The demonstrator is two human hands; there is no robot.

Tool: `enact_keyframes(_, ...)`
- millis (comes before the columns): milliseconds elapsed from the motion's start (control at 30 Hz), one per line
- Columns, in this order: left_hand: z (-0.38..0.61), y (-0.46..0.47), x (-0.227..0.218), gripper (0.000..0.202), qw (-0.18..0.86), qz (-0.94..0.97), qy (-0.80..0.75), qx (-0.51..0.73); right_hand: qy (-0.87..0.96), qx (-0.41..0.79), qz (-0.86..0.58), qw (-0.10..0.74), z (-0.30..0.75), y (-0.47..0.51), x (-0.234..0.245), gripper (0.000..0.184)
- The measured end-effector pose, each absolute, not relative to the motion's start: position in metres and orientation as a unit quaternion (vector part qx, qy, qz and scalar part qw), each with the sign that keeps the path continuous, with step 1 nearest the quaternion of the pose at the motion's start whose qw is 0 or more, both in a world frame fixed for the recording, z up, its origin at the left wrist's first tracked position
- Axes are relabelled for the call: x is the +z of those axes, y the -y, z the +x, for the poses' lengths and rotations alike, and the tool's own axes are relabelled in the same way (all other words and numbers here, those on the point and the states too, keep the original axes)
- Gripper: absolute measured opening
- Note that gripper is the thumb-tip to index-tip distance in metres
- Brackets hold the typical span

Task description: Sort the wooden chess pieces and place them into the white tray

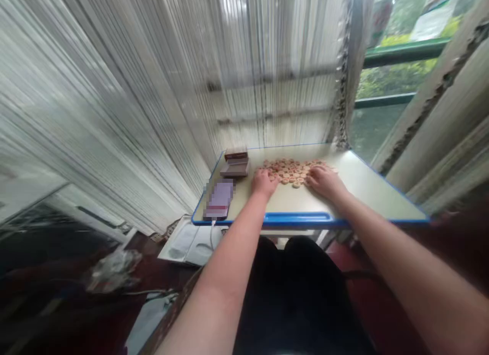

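Note:
A spread of small round wooden discs [288,170], which look like Chinese chess pieces, lies across the middle of the table [367,192]. At the left end of the spread rests my left hand [264,182], palm down, with its fingers apart and touching the discs there. My right hand [323,180] lies over the right end, fingers stretched across several discs and partly hiding them. Neither hand lifts a disc that I can see. The marks on the discs are too small to read.
An open shallow box [236,167] sits at the table's back left. Nearer to me lies a phone [219,197] with a white cable [212,237] hanging over the blue front edge. A string curtain [267,105] hangs behind the table; a window [405,70] shows at right.

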State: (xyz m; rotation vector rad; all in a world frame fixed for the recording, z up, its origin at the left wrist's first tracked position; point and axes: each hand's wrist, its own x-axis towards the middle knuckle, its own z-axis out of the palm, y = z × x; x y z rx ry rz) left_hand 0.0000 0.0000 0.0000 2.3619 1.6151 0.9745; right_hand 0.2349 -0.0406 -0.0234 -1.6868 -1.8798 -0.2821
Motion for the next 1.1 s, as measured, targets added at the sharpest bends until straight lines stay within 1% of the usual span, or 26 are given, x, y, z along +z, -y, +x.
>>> enact_keyframes(100, 0.001, -0.002, 0.003, 0.037, 0.067, 0.78, -0.528, 0.328, 0.694, -0.098, -0.659, 0.273, 0.228, 0.037, -0.015, 0.03)
enact_keyframes(167, 0.002, -0.004, 0.005, 0.035, 0.07, 0.772, -0.538, 0.331, 0.711, -0.089, -0.647, 0.26, 0.225, 0.036, -0.01, 0.031)
enact_keyframes(333, 0.004, -0.009, 0.006, 0.033, 0.067, 0.768, -0.548, 0.326, 0.707, -0.093, -0.637, 0.294, 0.226, 0.039, -0.006, 0.036)
enact_keyframes(467, 0.003, -0.007, 0.007, 0.031, 0.064, 0.769, -0.549, 0.321, 0.692, -0.089, -0.643, 0.315, 0.227, 0.043, -0.006, 0.032)
enact_keyframes(700, 0.002, -0.007, 0.008, 0.03, 0.067, 0.766, -0.559, 0.311, 0.694, -0.088, -0.639, 0.32, 0.228, 0.042, -0.007, 0.03)
enact_keyframes(933, 0.001, -0.004, 0.006, 0.032, 0.044, 0.776, -0.548, 0.31, 0.726, -0.164, -0.569, 0.35, 0.219, 0.05, -0.004, 0.027)
enact_keyframes(1000, 0.002, -0.001, 0.006, 0.029, 0.025, 0.782, -0.535, 0.319, 0.726, -0.187, -0.553, 0.364, 0.209, 0.051, 0.003, 0.026)
enact_keyframes(1100, 0.001, 0.002, 0.014, 0.02, -0.007, 0.782, -0.518, 0.348, 0.737, -0.164, -0.54, 0.371, 0.183, 0.045, 0.018, 0.025)
